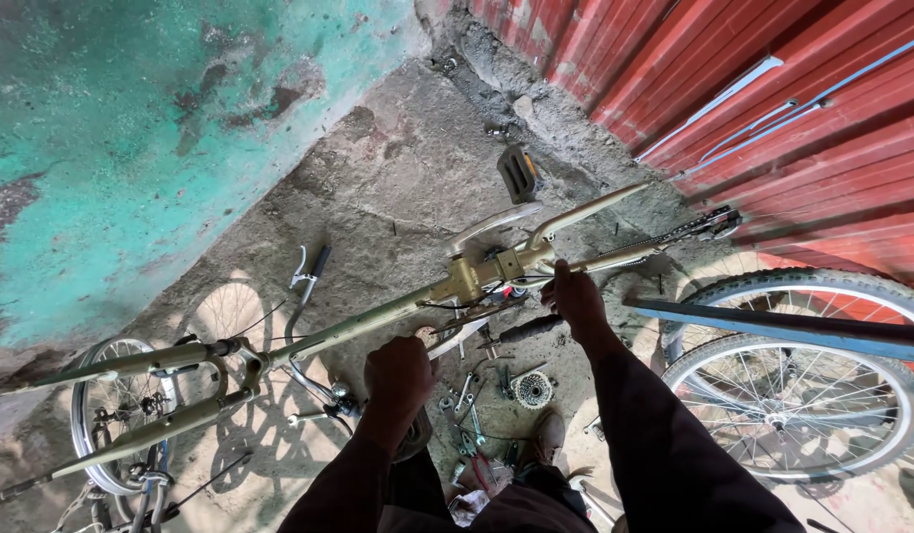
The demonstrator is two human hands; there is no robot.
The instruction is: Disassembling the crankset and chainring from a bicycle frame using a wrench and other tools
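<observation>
My left hand (pixel 397 375) fisted around gold bike frame (pixel 378 324), frame upside down across floor, centre of view. My right hand (pixel 573 294) clamped near bottom bracket (pixel 467 281) at 1 o'clock. Wheels off: spoked wheel (pixel 793 380) at 3 o'clock. Chain (pixel 674 235) hanging loose. Greasy sprocket (pixel 533 389), steel wrenches (pixel 467 400) strewn on rough concrete floor (pixel 397 168). Reassembly looks undone.

sleeves: long, dark brown, reach down to both wrists
left hand (pixel 397 375): bare, no glove
right hand (pixel 575 296): bare, no glove
shoe (pixel 549 434): dusty brown, worn
</observation>
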